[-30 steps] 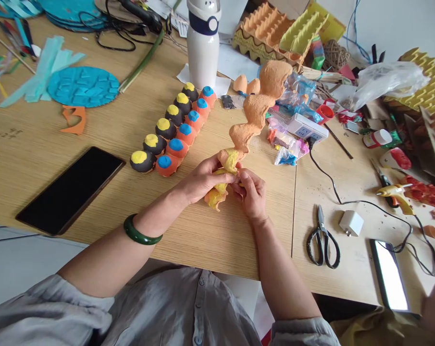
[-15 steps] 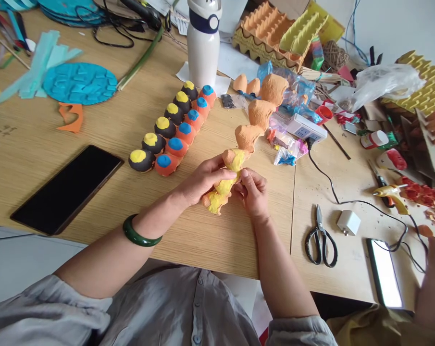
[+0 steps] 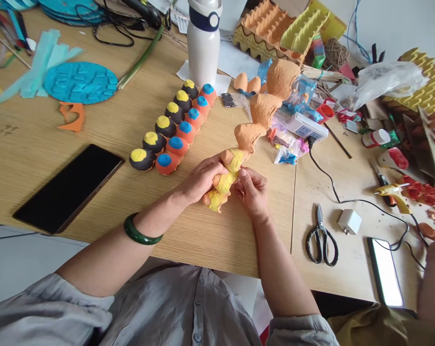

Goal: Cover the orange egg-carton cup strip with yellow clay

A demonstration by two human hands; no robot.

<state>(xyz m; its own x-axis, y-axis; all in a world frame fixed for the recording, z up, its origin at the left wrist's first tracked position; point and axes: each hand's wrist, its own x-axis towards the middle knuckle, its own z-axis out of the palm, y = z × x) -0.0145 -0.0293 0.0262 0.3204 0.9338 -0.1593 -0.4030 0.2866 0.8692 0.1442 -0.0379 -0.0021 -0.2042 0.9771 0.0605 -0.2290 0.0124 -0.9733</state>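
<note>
Orange strip (image 3: pixel 249 137) in 2 hands (image 3: pixel 202 180) (image 3: pixel 254 191)

Scissors (image 3: pixel 321 226) lie right of the carton strip (image 3: pixel 249 136).

The egg-carton strip (image 3: pixel 249 137) looks like rough, matt paper pulp, the surface (image 3: pixel 188 235) smooth wood-grain, the bangle (image 3: pixel 138 236) glossy, the scissor blades (image 3: pixel 320 217) metal.

It's a craft workspace we're looking at, and here's the proof: egg trays (image 3: pixel 262 24) piled towards the worktop's (image 3: pixel 188 235) far edge, glue gun (image 3: pixel 392 191) out right beside red scraps (image 3: pixel 421 190), scissors (image 3: pixel 321 228) by the near edge, painted cups (image 3: pixel 177 146) in two rows, blue discs (image 3: pixel 71 13) stacked far left
</note>
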